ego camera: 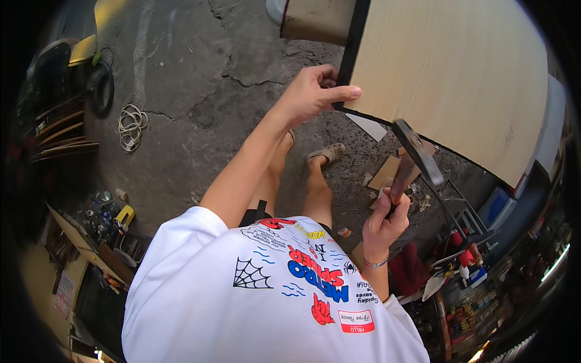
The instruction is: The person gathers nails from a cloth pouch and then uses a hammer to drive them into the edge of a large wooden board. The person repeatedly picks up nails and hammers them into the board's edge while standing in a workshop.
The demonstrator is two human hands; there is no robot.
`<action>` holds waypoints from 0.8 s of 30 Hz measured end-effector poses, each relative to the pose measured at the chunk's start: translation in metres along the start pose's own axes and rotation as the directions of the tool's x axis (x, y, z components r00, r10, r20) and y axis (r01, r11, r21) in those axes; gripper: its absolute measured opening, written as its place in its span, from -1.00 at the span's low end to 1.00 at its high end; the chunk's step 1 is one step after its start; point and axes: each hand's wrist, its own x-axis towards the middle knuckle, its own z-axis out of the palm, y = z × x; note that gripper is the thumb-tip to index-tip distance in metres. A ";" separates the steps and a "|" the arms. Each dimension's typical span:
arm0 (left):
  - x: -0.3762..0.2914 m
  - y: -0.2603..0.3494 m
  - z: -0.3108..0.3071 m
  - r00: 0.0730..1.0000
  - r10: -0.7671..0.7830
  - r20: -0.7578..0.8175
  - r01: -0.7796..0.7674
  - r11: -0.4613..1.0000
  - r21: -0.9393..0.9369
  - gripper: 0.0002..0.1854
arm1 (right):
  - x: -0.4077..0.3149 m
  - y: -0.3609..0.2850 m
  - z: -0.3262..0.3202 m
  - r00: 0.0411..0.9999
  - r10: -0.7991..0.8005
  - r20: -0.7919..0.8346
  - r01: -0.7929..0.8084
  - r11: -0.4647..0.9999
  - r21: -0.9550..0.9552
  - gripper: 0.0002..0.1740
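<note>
A large pale wooden board [445, 77] with a dark edge strip [356, 41] lies at the upper right. My left hand [320, 90] grips its near left corner, the thumb on the pale face and the fingers at the dark edge. Below the board's near edge, my right hand [388, 218] is closed around the handle of a hammer [417, 152]. The hammer's metal head is up beside that edge; whether the two touch I cannot tell.
Scrap pieces [384, 172] litter the cracked concrete floor [181, 90] under the board. A coiled white cable [131, 127] lies at left, near stacked thin boards [63, 131]. Metal legs of a stand [458, 199] and cluttered tools [467, 258] are at right.
</note>
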 end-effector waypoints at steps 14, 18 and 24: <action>-0.021 0.061 0.104 0.698 0.662 -0.273 -0.282 0.604 0.745 -0.77 | -0.016 0.131 -0.132 0.832 0.543 -0.117 -0.443 0.776 0.450 -0.66; 0.056 0.080 0.223 0.769 0.638 0.025 -0.432 0.490 0.757 -0.79 | 0.018 0.187 -0.170 0.824 0.552 -0.129 -0.404 0.731 0.550 -0.65; 0.188 0.099 0.375 0.787 0.587 0.192 -0.455 0.341 0.823 -0.71 | 0.079 0.259 -0.248 0.833 0.533 -0.150 -0.354 0.721 0.596 -0.65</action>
